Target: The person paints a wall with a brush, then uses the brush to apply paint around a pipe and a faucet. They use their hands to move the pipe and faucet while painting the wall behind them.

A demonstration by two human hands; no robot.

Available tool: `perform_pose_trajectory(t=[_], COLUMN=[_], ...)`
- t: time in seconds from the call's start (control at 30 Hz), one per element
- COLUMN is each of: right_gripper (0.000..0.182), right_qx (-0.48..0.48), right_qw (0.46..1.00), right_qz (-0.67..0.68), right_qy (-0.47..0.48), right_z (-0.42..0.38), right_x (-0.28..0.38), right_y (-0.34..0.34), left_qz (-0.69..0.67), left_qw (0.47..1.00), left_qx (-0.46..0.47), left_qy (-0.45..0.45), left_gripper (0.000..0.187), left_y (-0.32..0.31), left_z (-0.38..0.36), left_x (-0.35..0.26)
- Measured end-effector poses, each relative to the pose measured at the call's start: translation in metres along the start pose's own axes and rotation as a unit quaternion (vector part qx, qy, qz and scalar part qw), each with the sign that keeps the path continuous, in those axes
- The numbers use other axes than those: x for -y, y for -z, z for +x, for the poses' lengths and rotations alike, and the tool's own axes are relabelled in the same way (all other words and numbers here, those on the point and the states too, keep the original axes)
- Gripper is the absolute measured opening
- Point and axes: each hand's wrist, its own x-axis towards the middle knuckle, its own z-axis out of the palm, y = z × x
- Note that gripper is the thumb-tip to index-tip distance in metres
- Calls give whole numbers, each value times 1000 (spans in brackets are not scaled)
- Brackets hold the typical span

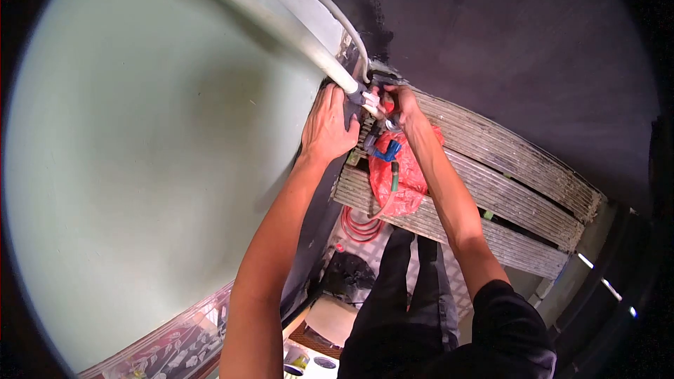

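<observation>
My left hand (330, 126) lies against the edge of the pale green wall, below a white pipe (309, 45). Its fingers are stretched upward and the thumb stands apart, with nothing seen in them. At the pipe's lower end are a dark collar and a white fitting (370, 99). My right hand (403, 107) is closed beside that fitting, its fingers bent round something small with red on it that they mostly hide. Just under this hand shows a shiny round metal piece (393, 124). Below is a blue valve (388, 151) on a grey pipe elbow, with a green hose connector (395, 177).
A crumpled red plastic bag (411, 193) lies on the ribbed slatted bench (505, 182). Coiled red hose (359, 226) rests on the floor by my legs. A dark wall (505, 49) rises behind the bench. Low at left stand a pale stool (331, 319) and a cup (296, 360).
</observation>
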Motion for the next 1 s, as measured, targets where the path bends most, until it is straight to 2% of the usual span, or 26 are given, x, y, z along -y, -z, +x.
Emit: perform_pose_trajectory(t=[0.03, 0.13, 0.2, 0.27, 0.3, 0.4, 0.43, 0.5, 0.6, 0.8, 0.83, 0.87, 0.93, 1.0], right_gripper=[21, 20, 20, 22, 23, 20, 18, 18, 19, 20, 29, 30, 32, 28], right_qx=[-9, -14, -7, -23, -20, 10, -22, -16, 15, 48, 115, 46, 105, 18], right_qw=[1000, 998, 990, 968, 982, 989, 981, 981, 984, 986, 986, 994, 992, 998], right_qz=[16, -48, -140, -249, -185, -146, -185, -181, -172, -147, -114, -86, -16, -56], right_qy=[3, 23, 22, 32, 14, 28, 53, 61, 52, 64, 35, 38, -65, -26], right_z=[0, 3, 11, 35, 41, 45, 46, 36, 20, -35, -52, -44, -40, -32], right_x=[2, 8, 13, 11, 7, 11, 7, 9, 9, 18, 27, 31, 48, 42], right_y=[-6, -22, -24, -19, -19, -10, -13, -19, -19, -34, -37, -40, -15, 2], left_qz=[4, 19, 29, 17, 12, 5, 4, 6, 11, -1, -7, -1, 9, 10], left_qw=[1000, 1000, 999, 1000, 1000, 1000, 1000, 998, 1000, 1000, 1000, 1000, 1000, 1000], left_qx=[2, -5, -31, -12, -3, -10, 13, 57, -14, -6, 4, 2, -7, 3], left_qy=[2, 0, -15, -5, 1, -3, 10, 36, -11, 1, 9, 5, -4, 4], left_gripper=[46, 46, 46, 47, 47, 47, 54, 68, 46, 48, 48, 48, 48, 47], left_y=[0, 0, -6, 0, 2, 1, 3, 6, 0, 3, 3, 3, 2, 3], left_z=[0, -1, -2, -2, 0, 0, 0, 1, -1, 3, -1, -2, -2, -3], left_x=[-1, -1, 4, -2, -3, -2, -3, -4, -1, -1, -3, -3, -1, -2])
